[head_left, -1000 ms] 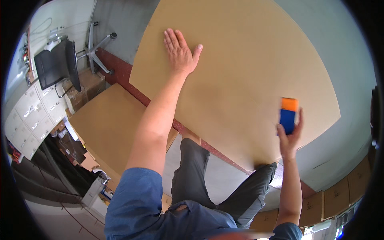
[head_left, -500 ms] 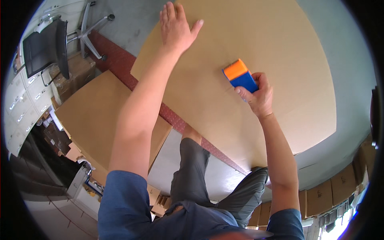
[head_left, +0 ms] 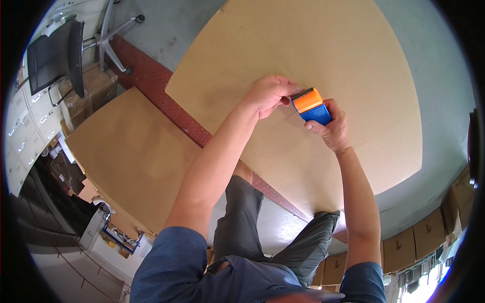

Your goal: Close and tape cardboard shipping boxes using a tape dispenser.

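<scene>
A hand-held tape dispenser [head_left: 311, 105], blue at the base and orange above with a dark edge at its top, is gripped by my right hand [head_left: 335, 126] from the blue end. My left hand [head_left: 275, 95] comes in from the left with fingers curled and pinched at the dispenser's dark edge. What lies between those fingertips is too small to make out. Beneath both hands spreads a large flat brown cardboard sheet [head_left: 353, 55].
A second cardboard sheet [head_left: 131, 146] lies at the left, beyond a dark red floor strip [head_left: 194, 129]. A black office chair [head_left: 58, 58] stands by white drawer cabinets [head_left: 25, 121] at the far left. Several cardboard boxes [head_left: 399, 247] line the lower right.
My left hand has come down and right from the sheet's upper left, going from spread fingers to a pinch at the dispenser. The right hand and dispenser have shifted slightly right and down.
</scene>
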